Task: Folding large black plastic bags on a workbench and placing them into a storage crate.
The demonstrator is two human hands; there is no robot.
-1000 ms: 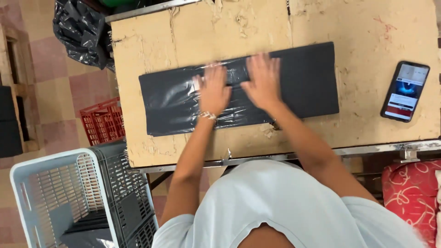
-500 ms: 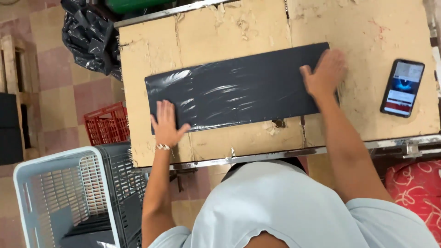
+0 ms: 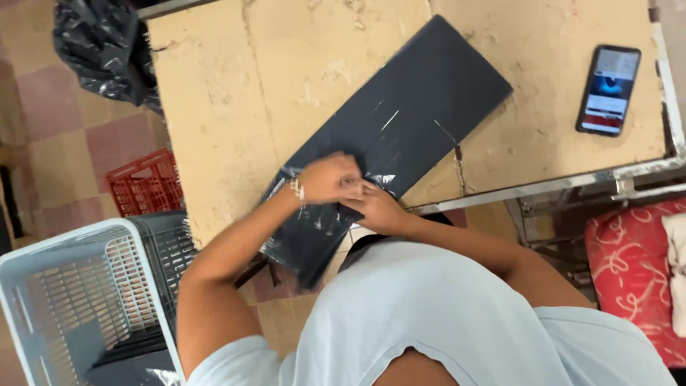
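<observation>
A long flat black plastic-wrapped package (image 3: 407, 121) lies slantwise on the worn tan table (image 3: 236, 107), its near end hanging over the front edge. My left hand (image 3: 330, 179), with a bracelet at the wrist, and my right hand (image 3: 375, 207) are together at that near end, both pinching the shiny plastic wrap. The far end of the package rests toward the table's back right.
A smartphone (image 3: 609, 89) with a lit screen lies at the table's right. A black rubbish bag (image 3: 100, 50) sits on the floor at the left, with a red crate (image 3: 146, 186) and a white and a dark basket (image 3: 64, 286) nearer. A red patterned cushion (image 3: 632, 250) is at the right.
The package has swung from lying across the table to a slant, its near end pulled over the edge. Both hands have come together from its two ends to that near end.
</observation>
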